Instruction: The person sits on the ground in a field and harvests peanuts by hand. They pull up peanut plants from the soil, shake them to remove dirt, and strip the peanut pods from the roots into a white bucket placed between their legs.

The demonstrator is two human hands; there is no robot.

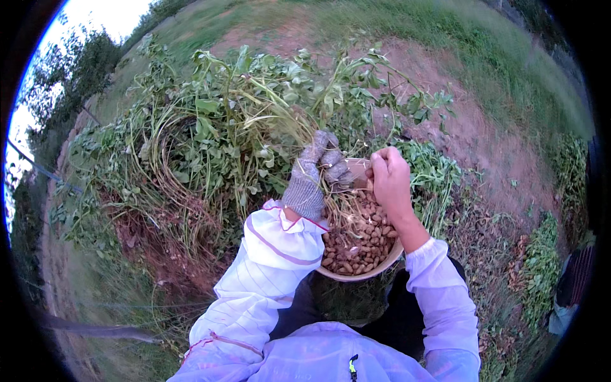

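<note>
My left hand (pixel 319 174), in a grey knitted glove, grips the stems of a peanut plant (pixel 279 102). The plant's leafy tops reach away from me, and its pale roots (pixel 346 210) hang below the glove over a basin (pixel 397 253). Many peanut pods (pixel 367 238) in their shells lie inside that basin, with some dirt and root bits. At the basin's far right rim, my bare right hand (pixel 392 179) has thumb and forefinger pinched together on what looks like a peanut pod; the fingers partly hide it.
A large heap of pulled peanut plants (pixel 191 157) lies to the left, its soil-covered roots (pixel 167 238) towards me. More green plants (pixel 542 267) lie at the right. A partly visible person (pixel 570 286) is at the right edge. Bare soil (pixel 477 124) and grass stretch beyond.
</note>
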